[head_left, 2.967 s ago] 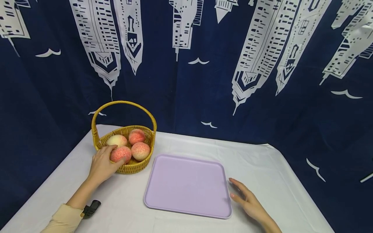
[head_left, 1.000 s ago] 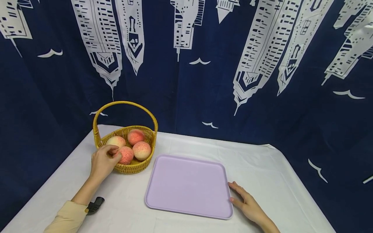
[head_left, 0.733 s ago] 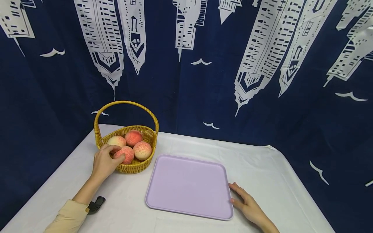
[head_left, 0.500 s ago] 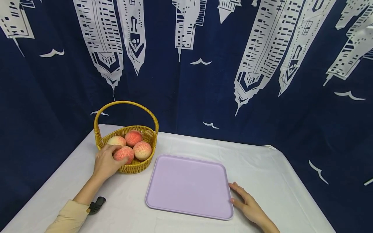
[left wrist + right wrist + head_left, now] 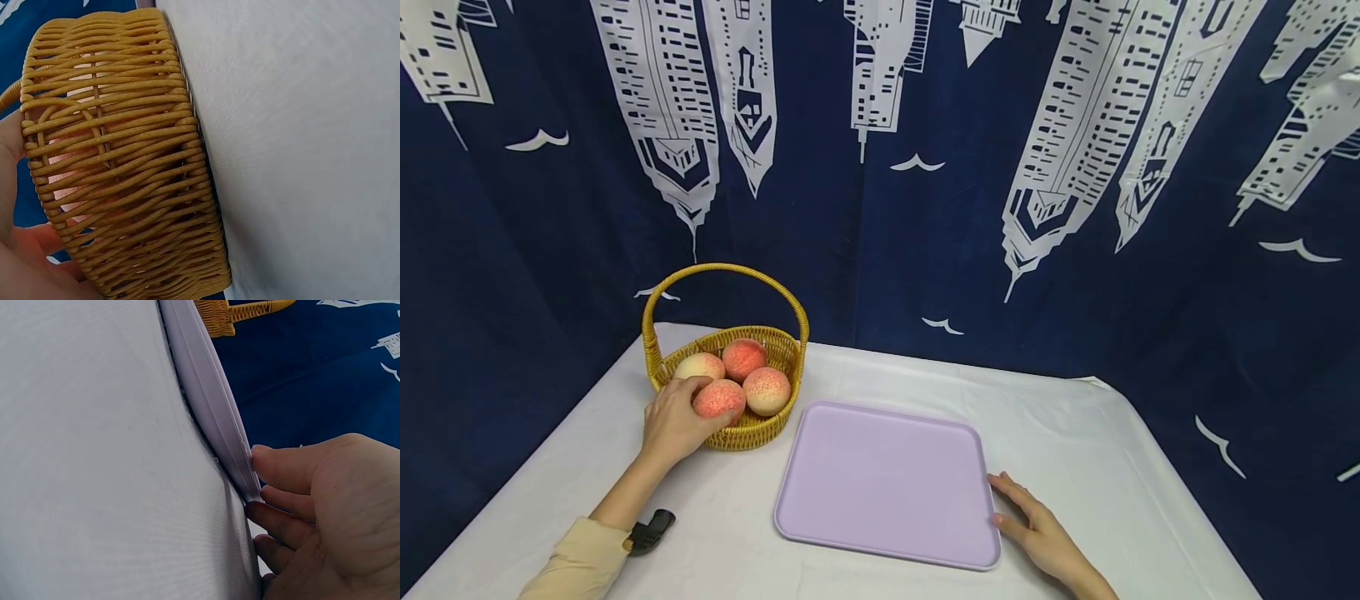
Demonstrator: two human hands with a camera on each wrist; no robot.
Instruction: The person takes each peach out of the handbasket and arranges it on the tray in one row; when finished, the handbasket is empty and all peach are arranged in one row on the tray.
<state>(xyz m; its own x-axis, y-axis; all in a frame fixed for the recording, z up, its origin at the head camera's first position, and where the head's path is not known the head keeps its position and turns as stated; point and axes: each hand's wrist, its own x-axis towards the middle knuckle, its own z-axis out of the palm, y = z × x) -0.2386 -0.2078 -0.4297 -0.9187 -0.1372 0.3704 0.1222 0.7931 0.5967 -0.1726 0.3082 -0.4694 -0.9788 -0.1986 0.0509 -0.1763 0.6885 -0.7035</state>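
Observation:
At the back left stands a yellow woven basket (image 5: 752,435) with a tall handle and several peaches in it. My left hand (image 5: 672,423) reaches over its near-left rim and holds the front red-speckled peach (image 5: 720,398), thumb on the near side and fingers on the far side. From the left wrist, the basket's woven wall (image 5: 137,181) hides most of that peach. A light purple tray (image 5: 887,483) lies to the right of the basket. Against its right edge rest the fingertips and thumb of my right hand (image 5: 1037,531), the fingers relaxed and holding nothing.
Behind the held peach lie a pale peach (image 5: 698,365), a red peach (image 5: 745,358) and a speckled peach (image 5: 767,392). A white cloth (image 5: 1060,433) covers the table. A navy curtain (image 5: 880,250) with white buildings hangs behind it.
My left thumb and fingers, drawn close together at the peach's left side one second ago, now spread around it. Since three seconds ago my right hand has come against the tray's edge.

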